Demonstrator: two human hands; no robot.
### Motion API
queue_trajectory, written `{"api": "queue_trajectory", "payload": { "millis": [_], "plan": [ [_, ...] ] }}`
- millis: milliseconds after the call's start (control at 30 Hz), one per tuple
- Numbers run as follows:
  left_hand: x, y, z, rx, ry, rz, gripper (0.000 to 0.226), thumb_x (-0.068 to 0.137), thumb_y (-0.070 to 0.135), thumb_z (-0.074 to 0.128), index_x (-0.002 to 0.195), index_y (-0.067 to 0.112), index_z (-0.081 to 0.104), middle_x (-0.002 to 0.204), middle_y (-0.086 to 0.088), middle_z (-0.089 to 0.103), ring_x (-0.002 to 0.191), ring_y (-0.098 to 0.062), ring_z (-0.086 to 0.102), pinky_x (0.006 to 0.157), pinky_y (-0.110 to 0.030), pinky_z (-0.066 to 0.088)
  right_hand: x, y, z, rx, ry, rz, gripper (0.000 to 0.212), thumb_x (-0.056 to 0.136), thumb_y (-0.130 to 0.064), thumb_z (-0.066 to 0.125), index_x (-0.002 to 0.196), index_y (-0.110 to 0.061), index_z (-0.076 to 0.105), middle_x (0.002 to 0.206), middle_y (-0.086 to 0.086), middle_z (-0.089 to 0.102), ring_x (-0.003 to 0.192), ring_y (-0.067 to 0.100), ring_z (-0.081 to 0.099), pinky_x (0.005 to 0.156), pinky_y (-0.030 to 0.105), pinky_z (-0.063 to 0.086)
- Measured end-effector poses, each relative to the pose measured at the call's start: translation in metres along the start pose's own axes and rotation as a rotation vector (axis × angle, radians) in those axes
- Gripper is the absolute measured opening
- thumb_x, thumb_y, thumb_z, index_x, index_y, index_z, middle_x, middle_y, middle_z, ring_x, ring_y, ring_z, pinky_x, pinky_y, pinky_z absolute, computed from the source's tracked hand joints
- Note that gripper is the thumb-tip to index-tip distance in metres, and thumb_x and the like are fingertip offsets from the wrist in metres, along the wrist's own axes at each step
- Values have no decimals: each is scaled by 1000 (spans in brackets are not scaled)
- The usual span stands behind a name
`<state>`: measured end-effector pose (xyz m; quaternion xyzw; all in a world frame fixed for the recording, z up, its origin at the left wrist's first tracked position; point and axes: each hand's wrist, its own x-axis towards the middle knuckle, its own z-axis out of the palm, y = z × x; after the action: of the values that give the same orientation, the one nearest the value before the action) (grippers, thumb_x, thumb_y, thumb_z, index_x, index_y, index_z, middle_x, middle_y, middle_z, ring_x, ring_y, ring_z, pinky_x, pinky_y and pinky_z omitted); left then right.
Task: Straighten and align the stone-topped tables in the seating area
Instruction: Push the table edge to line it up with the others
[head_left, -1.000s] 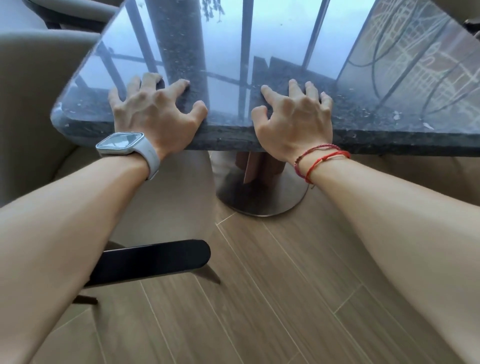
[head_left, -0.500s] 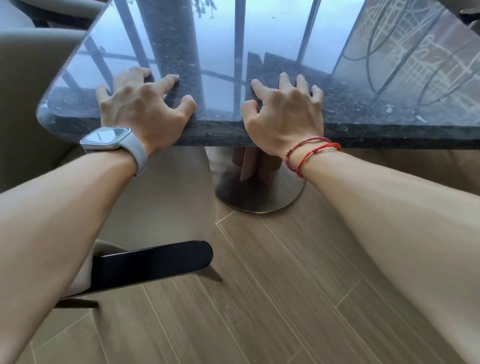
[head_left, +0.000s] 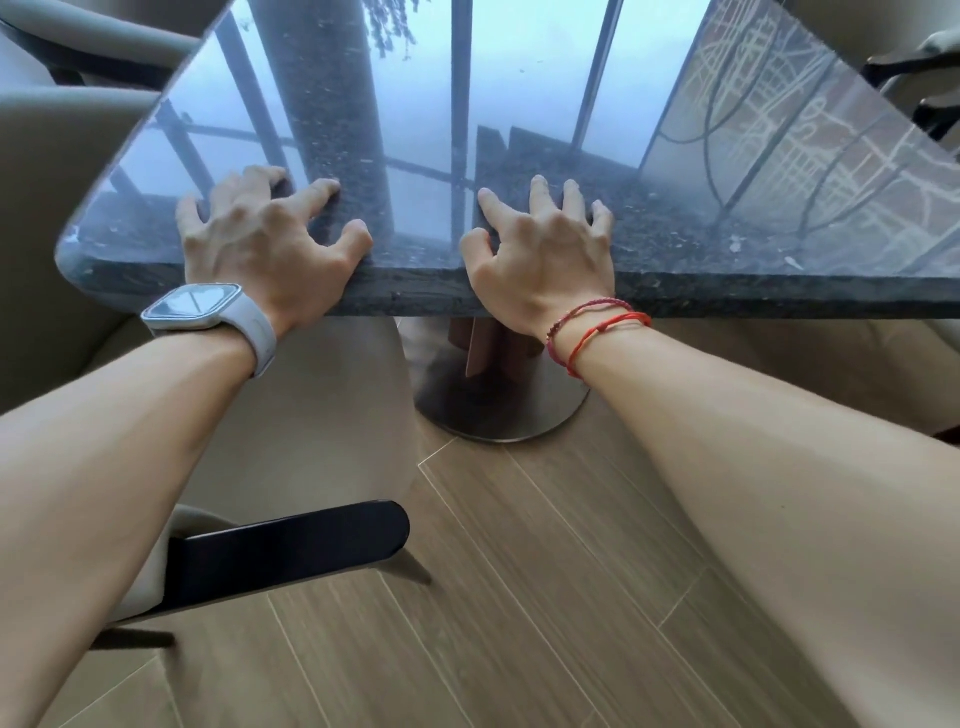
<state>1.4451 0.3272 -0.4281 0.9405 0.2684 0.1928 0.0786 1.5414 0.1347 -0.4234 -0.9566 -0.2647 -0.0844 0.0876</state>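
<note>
Gripping stone-topped table (head_left: 701, 234) near edge: left hand (head_left: 265, 244), right hand (head_left: 540, 260) both clawed over top.

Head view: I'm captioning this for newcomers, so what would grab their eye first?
Both hands grip the near edge of the glossy stone tabletop, which mirrors window bars: left hand near its left corner, right hand beside it. Next, the white watch on the left wrist and red bracelets on the right, above the round metal base on the floor.

L hand (head_left: 265, 244), R hand (head_left: 540, 260) on table (head_left: 727, 293) edge.
</note>
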Motion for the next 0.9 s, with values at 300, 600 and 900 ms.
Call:
{"api": "queue_trajectory", "payload": {
  "millis": [300, 600, 900],
  "plan": [
    [-16, 65, 1, -63, -5, 114, 66, 84, 63, 43, 139, 31, 60, 147, -12, 52, 138, -35, 45, 111, -54, 29, -10, 40, -10, 19, 36, -68, 52, 94, -56, 34, 129, -28, 61, 137, 12, 56, 131, 32, 45, 106, 49, 31],
    [-27, 146, 46, 106, 39, 191, 72, 86, 78, 33, 136, 33, 58, 151, -10, 51, 139, -40, 44, 110, -60, 30, -21, 199, -28, -7, 124, 166, 58, 95, -57, 33, 140, -30, 57, 154, 19, 43, 146, 37, 33, 118, 56, 22],
    [-27, 150, 51, 101, 113, 195, 72, 87, 76, 33, 136, 31, 61, 146, -8, 57, 134, -36, 49, 108, -57, 33, -20, 209, -15, 51, 284, 87, 56, 88, -45, 35, 129, -25, 68, 140, 17, 60, 135, 36, 50, 114, 54, 33]
  ]
}}
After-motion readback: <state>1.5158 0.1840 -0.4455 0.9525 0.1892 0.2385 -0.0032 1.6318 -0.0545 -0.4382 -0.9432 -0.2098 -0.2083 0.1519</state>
